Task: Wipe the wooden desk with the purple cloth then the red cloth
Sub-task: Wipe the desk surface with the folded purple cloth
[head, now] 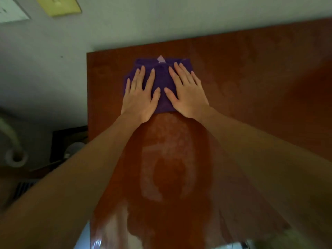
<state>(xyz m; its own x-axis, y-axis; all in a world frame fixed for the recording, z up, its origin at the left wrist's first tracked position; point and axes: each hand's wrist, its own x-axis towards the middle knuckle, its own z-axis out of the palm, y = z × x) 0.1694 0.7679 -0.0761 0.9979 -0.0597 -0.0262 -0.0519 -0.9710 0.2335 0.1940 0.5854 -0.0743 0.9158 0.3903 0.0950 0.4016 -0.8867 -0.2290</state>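
Note:
A folded purple cloth (161, 81) with a small pale tag lies on the reddish-brown wooden desk (251, 78), near its far left corner. My left hand (141, 94) presses flat on the cloth's left half, fingers spread. Beside it, my right hand (186, 92) presses flat on the right half, fingers spread too. Both arms stretch forward over the desk. A wet, glossy streak (167, 168) runs on the desk from the cloth back toward me. No red cloth is in view.
The desk's left edge (87, 97) drops to a grey floor. A dark box (68, 141) and a pale curved pipe (12, 150) sit at the lower left. A yellow panel (59, 5) shows at the top left.

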